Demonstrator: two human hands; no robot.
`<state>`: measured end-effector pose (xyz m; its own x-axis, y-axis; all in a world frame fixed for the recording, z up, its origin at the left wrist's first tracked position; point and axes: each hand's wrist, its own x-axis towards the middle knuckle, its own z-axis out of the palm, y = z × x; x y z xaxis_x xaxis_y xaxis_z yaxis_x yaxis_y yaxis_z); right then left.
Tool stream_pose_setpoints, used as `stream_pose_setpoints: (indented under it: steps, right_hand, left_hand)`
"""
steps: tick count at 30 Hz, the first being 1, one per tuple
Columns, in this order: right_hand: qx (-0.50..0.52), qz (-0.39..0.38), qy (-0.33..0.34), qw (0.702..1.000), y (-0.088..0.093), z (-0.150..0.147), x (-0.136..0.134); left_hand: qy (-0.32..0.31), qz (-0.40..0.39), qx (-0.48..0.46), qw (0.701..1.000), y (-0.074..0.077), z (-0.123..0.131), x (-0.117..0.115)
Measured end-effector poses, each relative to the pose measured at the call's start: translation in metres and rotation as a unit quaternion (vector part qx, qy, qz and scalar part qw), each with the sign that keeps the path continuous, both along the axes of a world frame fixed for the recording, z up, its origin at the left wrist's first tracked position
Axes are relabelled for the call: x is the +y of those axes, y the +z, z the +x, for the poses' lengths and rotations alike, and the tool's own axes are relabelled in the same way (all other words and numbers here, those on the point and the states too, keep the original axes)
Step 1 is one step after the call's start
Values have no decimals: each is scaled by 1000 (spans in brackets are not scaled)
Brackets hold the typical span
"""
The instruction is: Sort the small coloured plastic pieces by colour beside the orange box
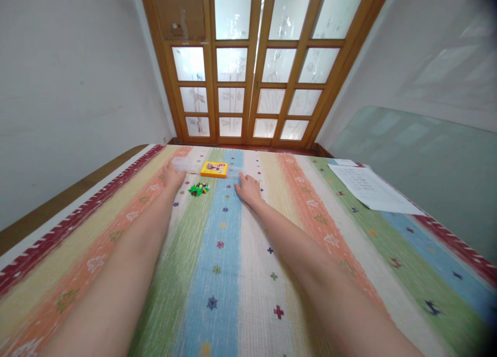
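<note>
A small yellow box (214, 169) with a printed picture lies near the far edge of the table. To its left is a translucent plastic piece (185, 165), and the fingers and thumb of my left hand (173, 177) close on its left end. More clear plastic (235, 172) shows just right of the box, too faint to make out its shape. My right hand (249, 188) rests at that plastic's edge, thumb and fingers apart. Nearer me than the box, between my hands, sits a little pile of mostly green toy bricks (199, 190), with some brown, yellow and blue pieces.
A striped, patterned cloth (225, 264) covers the table. White printed sheets (373, 189) lie along its right side. Beyond the far edge stand wooden doors with glass panes (248, 62). A pale glass-like panel (419, 160) leans by the right wall.
</note>
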<state>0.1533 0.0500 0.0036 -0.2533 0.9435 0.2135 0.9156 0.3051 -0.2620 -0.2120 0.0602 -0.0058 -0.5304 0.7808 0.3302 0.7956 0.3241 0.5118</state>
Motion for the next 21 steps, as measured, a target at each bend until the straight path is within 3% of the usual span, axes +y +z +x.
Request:
stream_pose_setpoints:
  steps: [5, 10, 15, 21]
  right_hand:
    - [18, 5, -4, 1000, 3, 3, -2]
    - [20, -5, -5, 1000, 7, 4, -3]
    - [31, -5, -7, 999, 6, 2, -3]
    - [96, -25, 0, 995, 6, 14, 2]
  left_hand:
    - [-1, 74, -11, 997, 2, 1, -9]
    - [3, 93, -4, 996, 2, 26, -33]
    - [-152, 6, -45, 987, -5, 65, -59]
    - [-256, -33, 103, 961, -5, 88, -72]
